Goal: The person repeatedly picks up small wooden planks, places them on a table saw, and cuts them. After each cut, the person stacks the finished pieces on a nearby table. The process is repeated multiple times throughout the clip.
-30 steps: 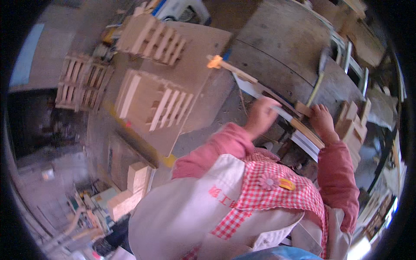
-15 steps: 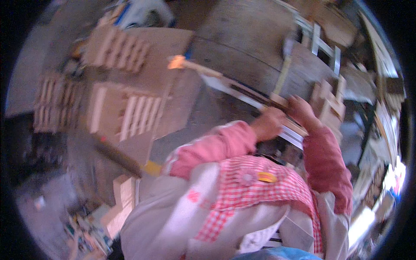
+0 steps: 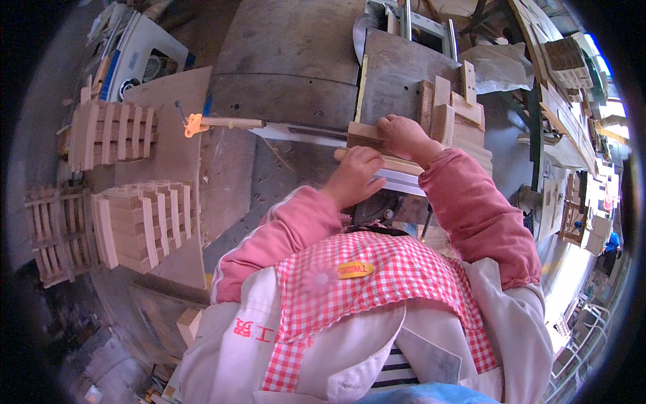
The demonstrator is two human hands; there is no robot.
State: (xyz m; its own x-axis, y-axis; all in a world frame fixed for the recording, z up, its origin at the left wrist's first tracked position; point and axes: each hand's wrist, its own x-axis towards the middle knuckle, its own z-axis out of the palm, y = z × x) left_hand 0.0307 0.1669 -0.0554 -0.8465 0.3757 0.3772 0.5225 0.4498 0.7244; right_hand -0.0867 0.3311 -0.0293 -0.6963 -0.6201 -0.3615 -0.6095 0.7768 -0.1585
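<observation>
My left hand (image 3: 354,178) is closed over the left end of a narrow wooden strip (image 3: 402,163), its thumb held apart. The strip lies along a pale metal rail (image 3: 407,183) at the near edge of the machine table. Just beyond, my right hand (image 3: 408,139) grips a short wooden block (image 3: 364,133) with curled fingers near a yellow measuring scale (image 3: 361,89) on the table. Left of the block runs a dark slot (image 3: 316,132) in a light metal strip. The undersides of both wooden pieces are hidden.
Wooden pieces (image 3: 442,124) are stacked right of my right hand. An orange clamp (image 3: 194,125) sits at the far left, by a wooden bar (image 3: 232,123). Stacked slats (image 3: 145,222) stand on a board at left. A metal frame (image 3: 431,37) lies beyond the table.
The view has turned, so the table and stacks sit farther left. My hands, close together before, are now farther apart; the left one has moved left of the right one.
</observation>
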